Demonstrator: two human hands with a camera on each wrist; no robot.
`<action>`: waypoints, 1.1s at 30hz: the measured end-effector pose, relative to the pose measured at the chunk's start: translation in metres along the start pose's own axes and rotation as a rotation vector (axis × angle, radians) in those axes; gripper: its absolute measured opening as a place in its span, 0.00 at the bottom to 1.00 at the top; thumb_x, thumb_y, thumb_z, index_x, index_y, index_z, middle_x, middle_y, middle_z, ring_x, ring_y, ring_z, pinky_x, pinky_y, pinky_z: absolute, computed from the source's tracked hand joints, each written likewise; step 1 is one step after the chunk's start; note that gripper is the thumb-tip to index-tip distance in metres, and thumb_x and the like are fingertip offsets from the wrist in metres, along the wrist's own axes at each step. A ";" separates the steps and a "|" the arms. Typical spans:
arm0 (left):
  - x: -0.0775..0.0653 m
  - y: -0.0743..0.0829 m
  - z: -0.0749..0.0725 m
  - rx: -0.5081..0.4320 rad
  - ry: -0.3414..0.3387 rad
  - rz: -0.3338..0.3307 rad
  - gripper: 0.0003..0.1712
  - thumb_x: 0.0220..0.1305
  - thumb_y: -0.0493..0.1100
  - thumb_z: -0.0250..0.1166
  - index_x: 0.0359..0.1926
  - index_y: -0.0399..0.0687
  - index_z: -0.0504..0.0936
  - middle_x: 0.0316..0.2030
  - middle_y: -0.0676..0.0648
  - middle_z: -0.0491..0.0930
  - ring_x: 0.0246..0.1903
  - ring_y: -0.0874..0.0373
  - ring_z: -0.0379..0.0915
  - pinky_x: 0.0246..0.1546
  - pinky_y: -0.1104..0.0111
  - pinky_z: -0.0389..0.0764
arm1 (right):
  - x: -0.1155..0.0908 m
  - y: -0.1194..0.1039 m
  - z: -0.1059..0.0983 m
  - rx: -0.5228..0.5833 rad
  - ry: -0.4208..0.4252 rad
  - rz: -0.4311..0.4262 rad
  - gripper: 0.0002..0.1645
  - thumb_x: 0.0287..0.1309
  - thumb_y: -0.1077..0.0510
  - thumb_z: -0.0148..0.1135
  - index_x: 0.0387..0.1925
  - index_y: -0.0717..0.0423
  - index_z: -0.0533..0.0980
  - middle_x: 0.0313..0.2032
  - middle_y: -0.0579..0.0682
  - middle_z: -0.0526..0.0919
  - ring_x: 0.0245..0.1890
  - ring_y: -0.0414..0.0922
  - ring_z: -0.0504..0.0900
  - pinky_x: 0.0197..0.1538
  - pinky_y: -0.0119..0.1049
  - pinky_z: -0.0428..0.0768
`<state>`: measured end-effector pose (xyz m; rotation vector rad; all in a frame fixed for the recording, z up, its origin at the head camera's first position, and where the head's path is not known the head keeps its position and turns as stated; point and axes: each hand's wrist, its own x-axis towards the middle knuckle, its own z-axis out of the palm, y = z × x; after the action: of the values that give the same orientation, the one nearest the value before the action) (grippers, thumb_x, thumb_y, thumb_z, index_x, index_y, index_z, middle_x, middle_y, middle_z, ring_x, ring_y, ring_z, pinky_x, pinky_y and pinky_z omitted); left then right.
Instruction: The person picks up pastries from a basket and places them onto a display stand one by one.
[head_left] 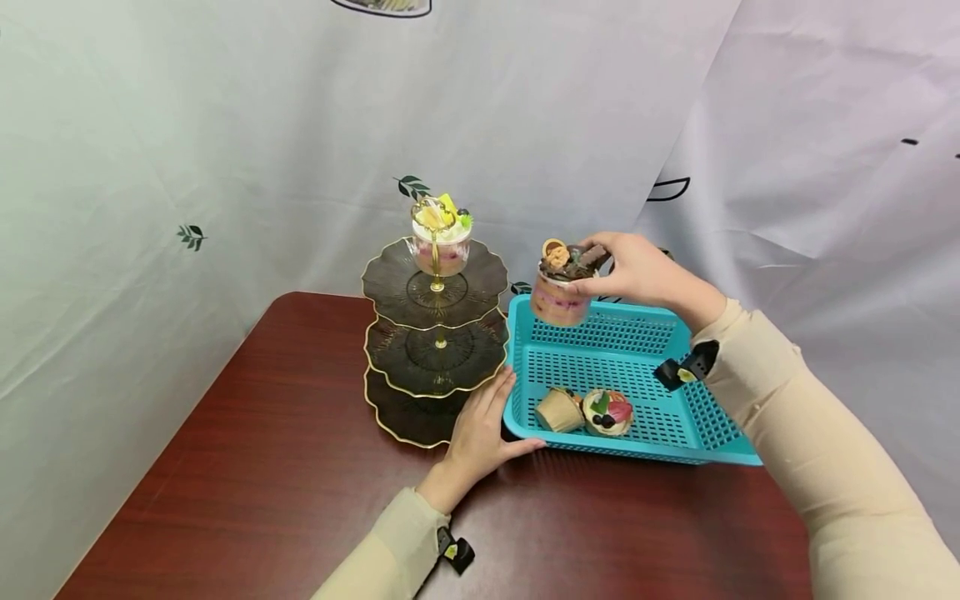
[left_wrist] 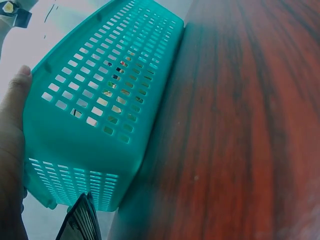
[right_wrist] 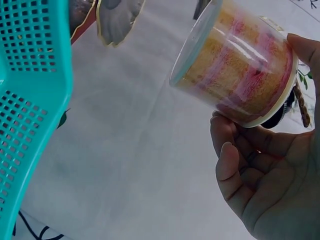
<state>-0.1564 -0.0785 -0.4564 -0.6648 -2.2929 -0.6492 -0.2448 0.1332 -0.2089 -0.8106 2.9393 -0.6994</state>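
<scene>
My right hand (head_left: 633,271) pinches a clear dessert cup (head_left: 558,302) near its top, thumb on one side and fingers on the other. Pink and tan layers show through the cup's wall, under a topping of chocolate pieces and a round biscuit. In the right wrist view the cup (right_wrist: 240,65) is held clear of the turquoise basket (right_wrist: 55,95). With fingers and thumb stretched out, my left hand (head_left: 476,437) rests against the near left corner of the basket (head_left: 637,451). Inside the basket lie a tipped cupcake (head_left: 558,412) and a fruit-topped one (head_left: 607,412).
Left of the basket stands a three-tier stand (head_left: 437,358) with dark, gold-edged plates. Its top plate bears another dessert cup (head_left: 450,250) with cream and yellow topping, behind the gold handle (head_left: 434,250). Everything is on a red-brown table (head_left: 300,467) before a pale cloth backdrop (head_left: 262,150).
</scene>
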 end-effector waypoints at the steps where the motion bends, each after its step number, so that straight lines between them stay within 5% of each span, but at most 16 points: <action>1: 0.000 0.000 0.000 0.002 0.001 -0.001 0.59 0.36 0.68 0.75 0.64 0.37 0.70 0.64 0.41 0.71 0.61 0.47 0.72 0.59 0.58 0.74 | 0.001 -0.002 -0.001 -0.001 0.002 -0.004 0.37 0.52 0.45 0.66 0.60 0.60 0.71 0.49 0.59 0.82 0.40 0.49 0.82 0.37 0.39 0.78; 7: -0.001 -0.001 0.001 0.009 0.010 0.005 0.59 0.34 0.67 0.76 0.64 0.37 0.71 0.64 0.41 0.71 0.60 0.48 0.72 0.59 0.59 0.74 | 0.005 -0.013 -0.004 -0.008 0.014 -0.021 0.37 0.52 0.45 0.66 0.60 0.59 0.71 0.49 0.58 0.83 0.41 0.49 0.80 0.34 0.37 0.77; 22: 0.000 0.001 0.001 -0.003 -0.006 -0.012 0.59 0.36 0.68 0.75 0.65 0.38 0.70 0.65 0.41 0.71 0.61 0.48 0.71 0.59 0.58 0.74 | 0.018 -0.041 -0.008 -0.015 0.046 -0.001 0.38 0.52 0.41 0.66 0.60 0.58 0.72 0.49 0.54 0.84 0.48 0.48 0.79 0.45 0.41 0.75; 33: -0.001 -0.001 0.000 0.002 0.003 0.003 0.59 0.35 0.67 0.76 0.65 0.37 0.70 0.64 0.40 0.71 0.61 0.48 0.71 0.59 0.58 0.74 | 0.027 -0.066 -0.003 -0.015 0.085 -0.049 0.34 0.49 0.41 0.68 0.54 0.57 0.77 0.45 0.54 0.84 0.39 0.47 0.78 0.38 0.36 0.73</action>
<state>-0.1564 -0.0792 -0.4574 -0.6659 -2.2895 -0.6465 -0.2361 0.0702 -0.1756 -0.8786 3.0122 -0.7339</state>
